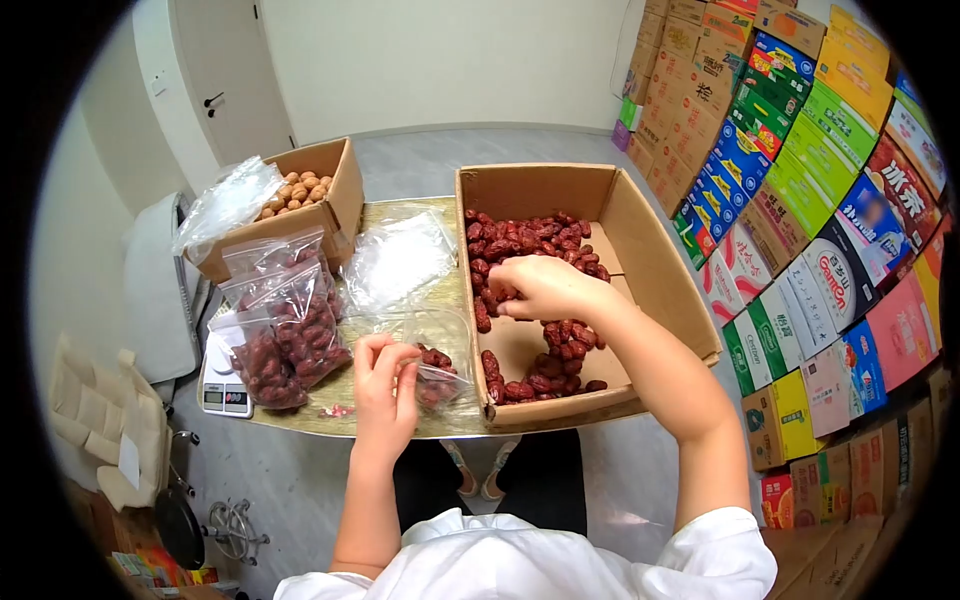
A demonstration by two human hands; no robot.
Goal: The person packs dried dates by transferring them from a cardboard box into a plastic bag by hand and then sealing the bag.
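Note:
My left hand (388,385) pinches the edge of a clear zip bag (440,380), which lies open at the table's front edge with a few dried red dates (434,357) inside. Over in the large cardboard box (660,290), my right hand (545,288) reaches down with curled fingers, closed around red dates (520,235) from the pile. How many it grips is hidden by the fingers. Left of my left hand, filled zip bags of dates (300,330) stand clustered on a white digital scale (222,375).
A stack of clear empty bags (400,258) lies mid-table. Behind the filled bags, a smaller carton (340,190) holds walnuts (298,192), with more plastic bags (230,205) on its rim. Stacked cartons (790,230) line the right side; a beige chair (105,430) stands left.

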